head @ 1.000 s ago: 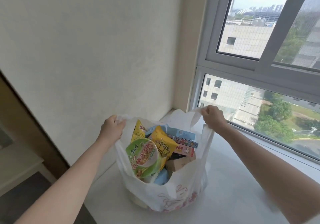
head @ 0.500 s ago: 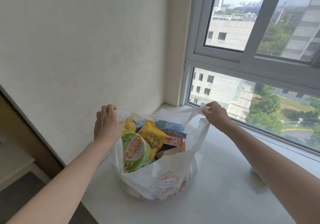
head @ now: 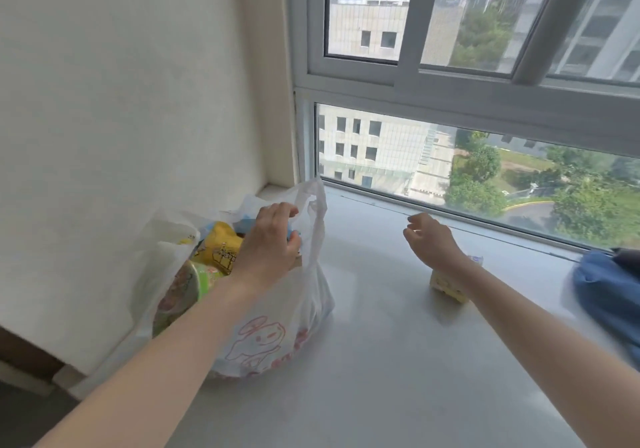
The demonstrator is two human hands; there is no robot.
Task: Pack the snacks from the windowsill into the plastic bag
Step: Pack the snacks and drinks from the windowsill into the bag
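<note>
A white plastic bag (head: 277,329) with a pink cartoon print stands on the windowsill (head: 398,361) by the left wall. Inside it I see a yellow snack packet (head: 221,246), a green noodle cup (head: 194,284) and a blue box mostly hidden by my hand. My left hand (head: 270,243) reaches over the bag's mouth, fingers curled at the right handle; whether it grips anything is unclear. My right hand (head: 429,239) hovers over the sill, fingers loosely apart and empty. A small yellow snack packet (head: 446,284) lies on the sill, partly hidden under my right wrist.
A blue cloth bag (head: 609,295) sits at the sill's right end. The window (head: 450,156) runs along the back. A white wall (head: 121,118) bounds the left side. The sill's front edge drops to the floor at lower left.
Both hands have let go of the bag handles. My left hand moved across over the bag's mouth and my right hand moved right. The view turned right, showing the yellow packet and blue cloth bag.
</note>
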